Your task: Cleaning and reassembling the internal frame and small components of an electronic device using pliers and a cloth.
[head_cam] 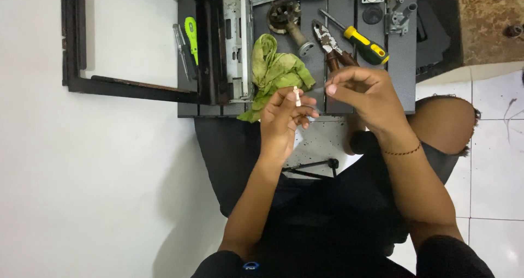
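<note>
No package, sign or screen shows anywhere in view. The only possible label is a small blue mark (251,265) on the dark clothing at six o'clock, too small and blurred to tell for sure.

Pliers (329,44), screwdriver (364,43) and green rag (275,70) crowd the panel beyond the hands

The small pale part (297,96) pinched in the left hand (285,120) is too small to identify. The right hand (364,95) covers the pliers' (329,44) handles. Metal parts (382,0) are cut off by the top edge.
</note>
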